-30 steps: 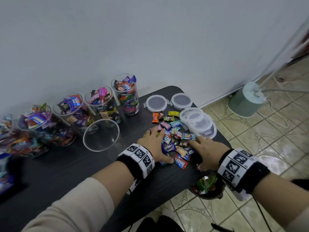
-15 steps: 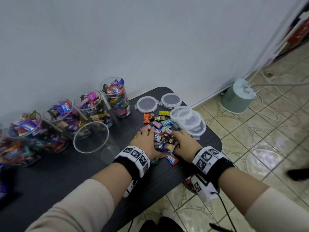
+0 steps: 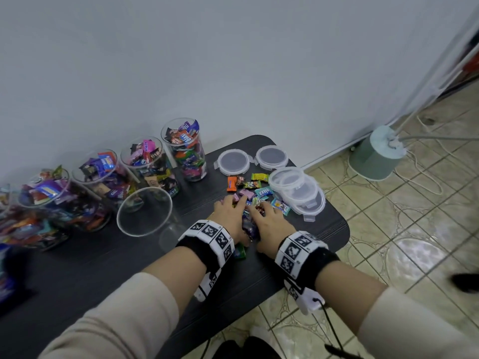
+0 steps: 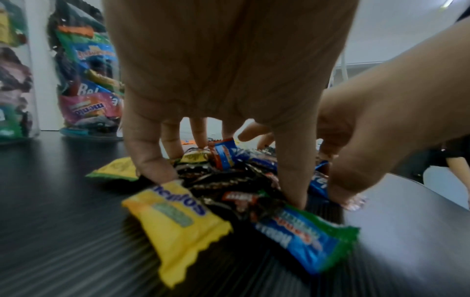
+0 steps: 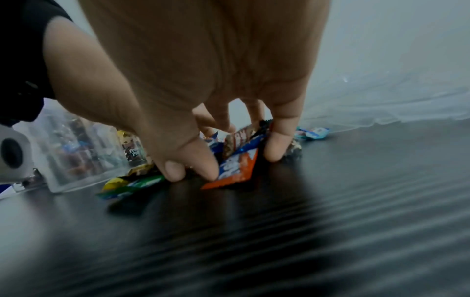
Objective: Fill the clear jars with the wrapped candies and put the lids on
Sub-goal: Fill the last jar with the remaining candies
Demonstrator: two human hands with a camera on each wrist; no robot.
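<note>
Loose wrapped candies (image 3: 261, 192) lie in a pile on the black table (image 3: 324, 229). My left hand (image 3: 238, 216) and right hand (image 3: 261, 217) cup the pile from both sides, fingers curled down around it. In the left wrist view my left hand (image 4: 223, 160) digs into wrappers behind a yellow candy (image 4: 175, 221). In the right wrist view my right hand (image 5: 229, 156) pinches an orange-blue wrapper (image 5: 236, 166). An empty clear jar (image 3: 144, 211) stands just left of my hands. Two lids (image 3: 233, 162) lie flat behind the pile, and stacked lids (image 3: 298, 190) sit to its right.
Several candy-filled open jars (image 3: 185, 151) line the wall at back left. The table's rounded right edge is close to the stacked lids. A green lamp base (image 3: 375, 154) with a cord stands on the tiled floor to the right.
My right hand came in from the table's front edge toward the left one. Both hands have closed in on the pile, bunching the candies between them.
</note>
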